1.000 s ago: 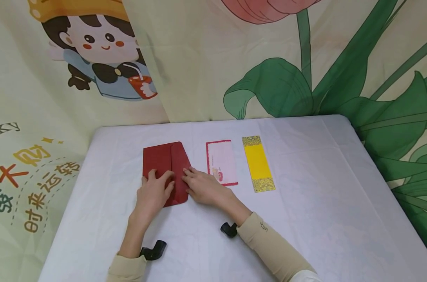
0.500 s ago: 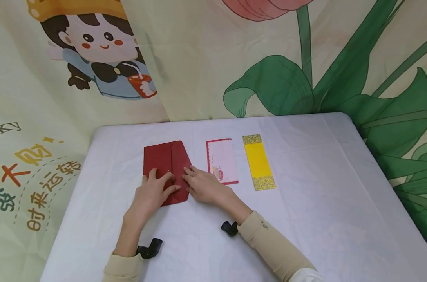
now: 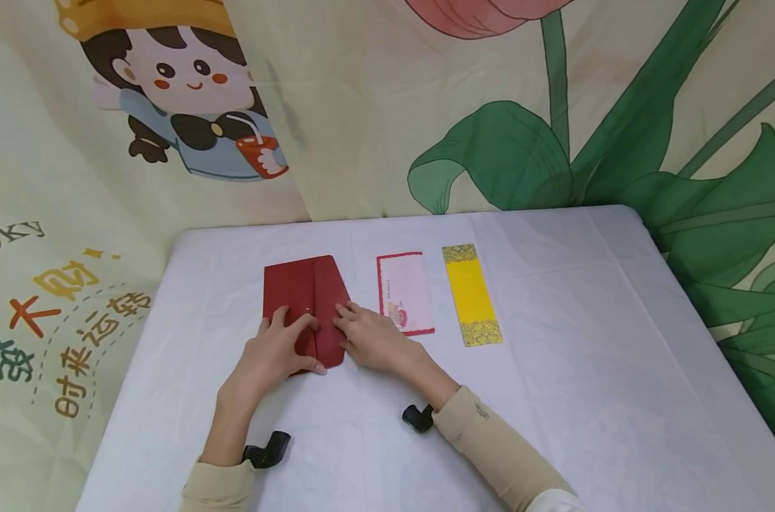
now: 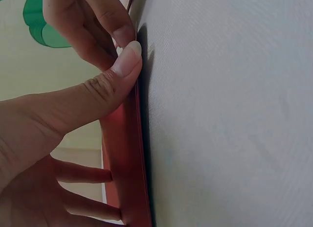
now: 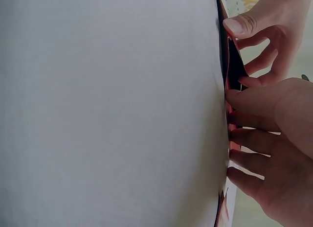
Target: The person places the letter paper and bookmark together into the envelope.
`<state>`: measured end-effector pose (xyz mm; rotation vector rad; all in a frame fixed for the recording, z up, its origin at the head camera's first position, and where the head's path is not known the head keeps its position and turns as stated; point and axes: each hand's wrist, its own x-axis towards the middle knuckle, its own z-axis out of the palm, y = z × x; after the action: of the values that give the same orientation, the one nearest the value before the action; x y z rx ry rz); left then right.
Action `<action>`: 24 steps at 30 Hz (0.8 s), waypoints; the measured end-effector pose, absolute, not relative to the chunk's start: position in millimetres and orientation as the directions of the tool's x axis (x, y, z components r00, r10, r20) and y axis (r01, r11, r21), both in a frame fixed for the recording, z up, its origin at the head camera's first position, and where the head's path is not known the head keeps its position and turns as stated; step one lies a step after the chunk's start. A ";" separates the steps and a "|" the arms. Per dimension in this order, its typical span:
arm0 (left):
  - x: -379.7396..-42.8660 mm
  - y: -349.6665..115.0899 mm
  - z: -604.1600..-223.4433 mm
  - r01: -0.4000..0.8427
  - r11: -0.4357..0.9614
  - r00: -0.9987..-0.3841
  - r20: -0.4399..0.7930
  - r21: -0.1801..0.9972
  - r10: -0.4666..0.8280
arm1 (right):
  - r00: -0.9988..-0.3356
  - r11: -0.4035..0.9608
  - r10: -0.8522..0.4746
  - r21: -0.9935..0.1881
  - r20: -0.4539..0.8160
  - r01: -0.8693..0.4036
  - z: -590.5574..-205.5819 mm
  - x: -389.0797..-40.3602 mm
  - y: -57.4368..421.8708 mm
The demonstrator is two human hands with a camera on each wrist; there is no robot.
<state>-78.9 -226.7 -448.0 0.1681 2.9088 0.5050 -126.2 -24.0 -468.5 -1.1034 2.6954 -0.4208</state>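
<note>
A dark red paper envelope (image 3: 288,284) lies on the white-covered table, its pointed flap (image 3: 330,291) to the right. My left hand (image 3: 266,355) spreads over its near left part, fingertips touching the paper. In the left wrist view the left thumb (image 4: 105,85) lies along the envelope's near edge and the other fingers stay fairly straight. My right hand (image 3: 375,341) rests its extended fingers on the flap side. The right wrist view shows a dark gap in the envelope (image 5: 234,134) between the two hands; what lies inside cannot be seen.
Right of the envelope lies a pale pink card (image 3: 407,288) with a red border. Farther right is a yellow strip (image 3: 472,295) with patterned ends. A printed cloth backdrop (image 3: 362,142) hangs behind the table.
The left thumb has slid from the envelope's middle toward me to its near edge, widening from the fingers. The right hand stays on the flap side; card and strip have not moved.
</note>
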 end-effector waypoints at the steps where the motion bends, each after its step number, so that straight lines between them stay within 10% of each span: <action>1: -79.2 -226.5 -448.2 0.082 0.936 -0.977 -0.159 0.342 0.143 | -0.705 0.683 -0.705 -0.337 -0.071 -0.649 -468.5 -126.0 -23.4; 24: -78.7 -223.9 -446.2 0.086 0.932 -0.977 -0.154 0.353 0.148 | -0.762 0.675 -0.648 -0.462 0.004 -0.576 -454.0 -121.7 15.0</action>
<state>-78.7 -223.9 -446.2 0.1780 2.9116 0.5200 -121.7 15.0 -454.0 -1.0035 2.7264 -0.6692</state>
